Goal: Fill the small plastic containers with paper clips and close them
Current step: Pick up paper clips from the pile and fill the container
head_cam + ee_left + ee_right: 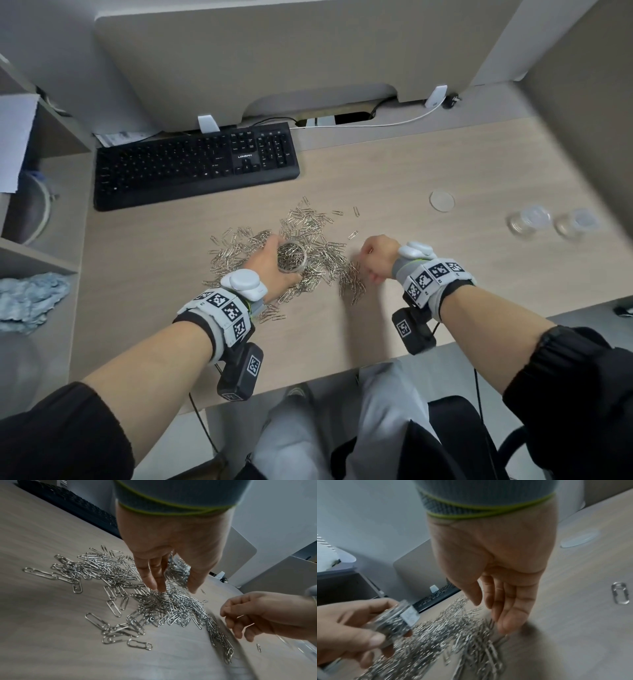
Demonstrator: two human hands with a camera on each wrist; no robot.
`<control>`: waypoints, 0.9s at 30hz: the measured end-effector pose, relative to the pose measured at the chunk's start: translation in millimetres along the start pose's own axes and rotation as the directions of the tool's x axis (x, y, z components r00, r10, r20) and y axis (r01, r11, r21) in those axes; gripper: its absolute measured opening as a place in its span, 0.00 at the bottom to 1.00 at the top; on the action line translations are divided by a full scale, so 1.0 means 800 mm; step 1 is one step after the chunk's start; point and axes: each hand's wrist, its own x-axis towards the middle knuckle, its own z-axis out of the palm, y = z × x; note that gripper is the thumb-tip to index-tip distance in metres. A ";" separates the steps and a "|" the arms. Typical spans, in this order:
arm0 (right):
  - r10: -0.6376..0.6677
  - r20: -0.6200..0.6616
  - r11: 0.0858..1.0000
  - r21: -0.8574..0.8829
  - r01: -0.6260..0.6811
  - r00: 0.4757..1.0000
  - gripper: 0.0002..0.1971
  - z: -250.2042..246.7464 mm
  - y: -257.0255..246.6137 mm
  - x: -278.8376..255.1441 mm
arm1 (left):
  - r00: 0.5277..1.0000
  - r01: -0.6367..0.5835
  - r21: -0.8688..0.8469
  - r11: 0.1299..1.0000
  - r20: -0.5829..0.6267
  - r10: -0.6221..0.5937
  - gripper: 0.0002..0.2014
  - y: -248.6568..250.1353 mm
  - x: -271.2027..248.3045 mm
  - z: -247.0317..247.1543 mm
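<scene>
At about nine o'clock on the desk (pixel 445 164), a crumpled blue cloth (pixel 29 301) lies on a side shelf, and a black keyboard (pixel 195 164) sits toward eleven o'clock, under the edge of a monitor (pixel 274 58). In the middle of the desk spreads a loose pile of silver paper clips (pixel 308 222), with a few strays out toward one o'clock of the heap. The left hand (pixel 274 267) sits over the near left part of that pile, its fingers and thumb curled round a small clear container (pixel 291 257) that is open on top and packed with clips; the right wrist view shows the thumb on the near side of the tub (pixel 393 623) and the fingers wrapped round the far side. Just to its right, at about three o'clock from the container, the right hand (pixel 376 257) hangs over the right edge of the pile, fingers loosely bent and pointing down toward a bunched strand of clips (pixel 352 284); its fingertips (pixel 508 623) are just at the clips, though blur hides whether any clip is pinched. Farther right, toward two o'clock, a round clear lid (pixel 442 201) lies flat on the wood, and beyond it, at about three o'clock, two more clear containers (pixel 527 221) stand side by side near the desk's right edge, blurred.
</scene>
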 end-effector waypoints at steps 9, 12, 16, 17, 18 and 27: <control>0.244 -0.170 0.952 -0.146 -0.269 0.955 0.13 -0.077 0.083 -0.005 | 1.000 -0.020 0.082 0.996 0.001 0.020 0.32 0.011 0.012 0.010; 0.295 -0.138 0.930 -0.185 -0.317 0.945 0.12 -0.072 0.098 -0.003 | 1.000 -0.017 0.086 0.996 0.000 0.017 0.34 0.016 0.019 0.019; 0.201 -0.130 0.978 -0.028 -0.206 0.971 0.12 -0.051 0.093 -0.006 | 1.000 -0.026 0.106 0.994 0.009 0.026 0.35 0.023 0.024 0.024; 0.184 -0.135 0.982 -0.026 -0.190 0.974 0.13 -0.045 0.088 -0.004 | 0.999 -0.032 0.108 0.994 0.007 0.031 0.35 0.022 0.025 0.024; 0.164 -0.140 0.985 -0.036 -0.170 0.977 0.14 -0.039 0.085 0.000 | 0.999 -0.038 0.106 0.994 0.007 0.037 0.35 0.021 0.025 0.024; -0.117 -0.017 0.921 -0.376 0.102 0.993 0.19 0.022 -0.001 -0.009 | 1.000 -0.025 0.061 0.998 0.020 0.024 0.33 0.010 0.014 0.020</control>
